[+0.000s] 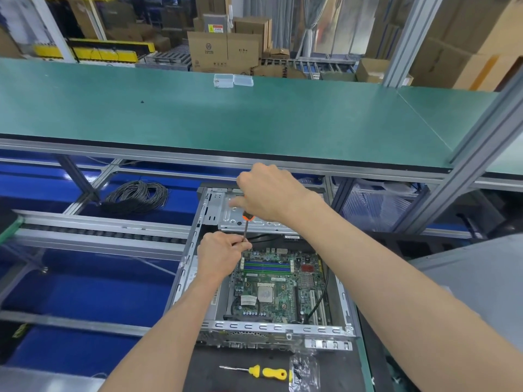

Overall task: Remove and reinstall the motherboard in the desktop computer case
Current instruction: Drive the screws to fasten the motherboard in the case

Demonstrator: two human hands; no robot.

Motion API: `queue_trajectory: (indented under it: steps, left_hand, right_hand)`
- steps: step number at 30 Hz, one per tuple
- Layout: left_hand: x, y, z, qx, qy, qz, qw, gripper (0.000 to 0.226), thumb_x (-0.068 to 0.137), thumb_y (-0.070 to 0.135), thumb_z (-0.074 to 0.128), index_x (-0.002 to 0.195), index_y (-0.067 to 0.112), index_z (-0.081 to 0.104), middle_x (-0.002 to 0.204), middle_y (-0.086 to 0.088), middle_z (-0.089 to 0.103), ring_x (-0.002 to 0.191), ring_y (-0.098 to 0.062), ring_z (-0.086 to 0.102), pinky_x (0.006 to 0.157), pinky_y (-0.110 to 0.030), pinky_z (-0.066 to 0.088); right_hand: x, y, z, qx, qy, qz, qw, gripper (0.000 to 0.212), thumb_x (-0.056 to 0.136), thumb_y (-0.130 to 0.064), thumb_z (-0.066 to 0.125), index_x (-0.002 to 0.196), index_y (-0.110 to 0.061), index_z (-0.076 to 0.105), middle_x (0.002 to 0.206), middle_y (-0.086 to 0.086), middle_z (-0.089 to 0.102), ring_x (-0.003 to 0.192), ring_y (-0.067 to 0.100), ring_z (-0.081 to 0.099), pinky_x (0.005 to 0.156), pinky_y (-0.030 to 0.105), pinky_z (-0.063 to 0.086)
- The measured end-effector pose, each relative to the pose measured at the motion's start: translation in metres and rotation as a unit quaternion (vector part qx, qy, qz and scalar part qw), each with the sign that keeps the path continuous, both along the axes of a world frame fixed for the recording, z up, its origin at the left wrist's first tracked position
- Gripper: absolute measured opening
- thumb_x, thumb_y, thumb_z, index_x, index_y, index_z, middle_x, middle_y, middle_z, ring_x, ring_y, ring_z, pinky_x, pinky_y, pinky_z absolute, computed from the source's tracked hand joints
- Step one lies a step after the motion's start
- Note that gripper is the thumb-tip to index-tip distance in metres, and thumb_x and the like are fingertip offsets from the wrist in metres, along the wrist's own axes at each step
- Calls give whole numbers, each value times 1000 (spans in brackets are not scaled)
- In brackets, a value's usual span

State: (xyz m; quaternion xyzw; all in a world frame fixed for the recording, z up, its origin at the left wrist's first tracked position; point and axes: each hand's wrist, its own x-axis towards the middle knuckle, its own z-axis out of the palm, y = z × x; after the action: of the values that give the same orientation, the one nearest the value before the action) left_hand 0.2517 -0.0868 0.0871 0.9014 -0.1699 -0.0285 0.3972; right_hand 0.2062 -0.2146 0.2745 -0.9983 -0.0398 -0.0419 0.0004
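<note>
nearest us a yellow screwdriver [268,372] lies before the open case [278,328] holding the motherboard [278,287], our left hand [219,257] pinches the orange screwdriver [245,226] shaft, our right hand [268,193] seemingly curled round its handle.

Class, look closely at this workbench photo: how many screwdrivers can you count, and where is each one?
2. One orange-collared screwdriver is held upright over the motherboard by the right hand and left hand. One yellow-handled screwdriver lies on the mat in front of the case. Others may be hidden.
</note>
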Motion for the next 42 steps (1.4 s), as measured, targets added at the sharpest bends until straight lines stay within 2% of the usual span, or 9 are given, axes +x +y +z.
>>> queue_trajectory:
  steps: [5, 10, 16, 21, 25, 27, 32, 38, 42]
  left_hand:
    - [-1, 3, 2, 5, 3, 6, 1000, 10, 81, 37, 80, 82, 28, 82, 59, 5, 67, 62, -26, 57, 67, -38, 53]
    - [-2, 1, 5, 34, -19, 8, 999, 12, 80, 44, 79, 81, 33, 81, 39, 18, 45, 56, -14, 52, 58, -28, 37]
    - [-3, 3, 6, 26, -7, -3, 1000, 17, 79, 45, 80, 81, 28, 82, 51, 5, 60, 64, -24, 61, 66, -35, 52]
    - [-3, 0, 8, 45, -24, 0, 999, 20, 79, 49, 79, 85, 30, 82, 36, 17, 39, 58, -18, 50, 61, -30, 44]
    - [-5, 2, 8, 38, -17, -3, 999, 19, 78, 47, 80, 81, 29, 82, 36, 17, 43, 58, -19, 51, 63, -31, 48]
    - [-5, 2, 7, 45, -17, -5, 999, 18, 77, 48, 80, 79, 30, 82, 40, 17, 46, 61, -19, 55, 64, -32, 49]
    - [-4, -1, 9, 61, -8, 0, 998, 18, 77, 51, 79, 83, 34, 81, 38, 18, 41, 68, -24, 61, 68, -33, 51]
    - [-3, -1, 6, 70, 0, 1, 998, 17, 77, 52, 78, 79, 35, 81, 44, 16, 47, 75, -23, 61, 71, -35, 51]
    - [-3, -2, 9, 89, -3, -2, 996, 16, 78, 55, 75, 81, 40, 80, 45, 14, 48, 75, -20, 61, 70, -33, 49]
  right_hand:
    - [2, -2, 3, 67, 62, 108, 990, 17, 80, -10, 65, 94, -18, 65, 88, -5, 51, 82, 20, 49, 69, 31, 40]
    - [1, 0, -1, 1, -4, 6, 1000, 42, 96, -55, 53, 102, -14, 59, 74, 0, 31, 77, 31, 42, 66, 39, 34]
    - [2, -2, 3, 61, 62, 104, 991, 16, 81, -9, 62, 95, -17, 65, 90, -4, 54, 84, 21, 52, 70, 33, 44]
    - [-1, -2, -1, 12, 1, 12, 1000, 35, 91, -52, 60, 90, -20, 47, 73, 0, 34, 74, 30, 41, 65, 37, 33]
    - [4, 0, 0, 40, 32, 67, 996, 7, 88, -17, 61, 94, -14, 62, 82, 1, 51, 86, 31, 55, 65, 35, 40]
    - [3, -5, 3, 77, 70, 104, 989, 21, 80, -7, 61, 97, -18, 66, 94, -2, 56, 89, 23, 57, 69, 32, 43]
    - [3, -3, 0, 40, 20, 19, 999, 36, 93, -52, 57, 91, -17, 48, 75, 0, 37, 75, 29, 46, 65, 38, 36]
    - [5, -2, 2, 69, 59, 98, 991, 16, 80, -7, 61, 92, -16, 66, 89, -2, 58, 83, 20, 53, 67, 33, 41]
    - [-1, -6, 0, 80, 28, 64, 994, 17, 84, -32, 66, 90, -20, 55, 79, -3, 46, 77, 25, 51, 66, 37, 44]
